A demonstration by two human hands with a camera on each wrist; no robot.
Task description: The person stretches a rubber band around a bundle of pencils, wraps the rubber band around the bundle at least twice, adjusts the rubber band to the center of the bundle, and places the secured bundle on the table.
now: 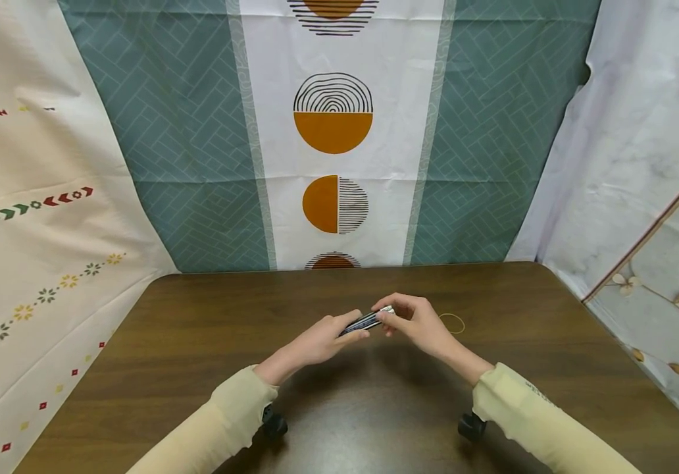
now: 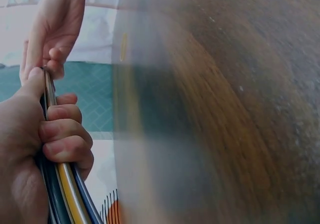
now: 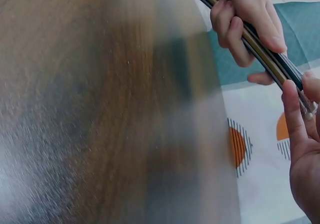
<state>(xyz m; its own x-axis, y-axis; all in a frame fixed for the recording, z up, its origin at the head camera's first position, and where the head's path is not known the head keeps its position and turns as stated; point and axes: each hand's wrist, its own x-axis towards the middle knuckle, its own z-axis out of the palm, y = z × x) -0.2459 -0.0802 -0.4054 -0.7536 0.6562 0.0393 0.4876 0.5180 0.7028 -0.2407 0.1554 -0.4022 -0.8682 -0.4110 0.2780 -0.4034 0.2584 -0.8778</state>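
A bundle of slim, pen-like sticks (image 1: 364, 322) is held between both hands over the table. Black, green, yellow, silver and blue bodies of the sticks (image 2: 75, 196) show in the left wrist view. My left hand (image 1: 323, 337) wraps its fingers round the bundle, thumb along it. At the far end, the thumb and fingers of my right hand (image 1: 416, 322) pinch the lighter, shiny tips (image 3: 306, 106). Dark and gold rounded ends stick out past the left hand in the right wrist view. A thin yellow rubber band (image 1: 464, 323) lies on the table just beyond the right hand.
The brown wooden table (image 1: 209, 316) reaches back to a patterned curtain (image 1: 197, 131). A cream printed cloth (image 1: 37, 197) hangs along the left side and a pale marbled one (image 1: 624, 164) along the right.
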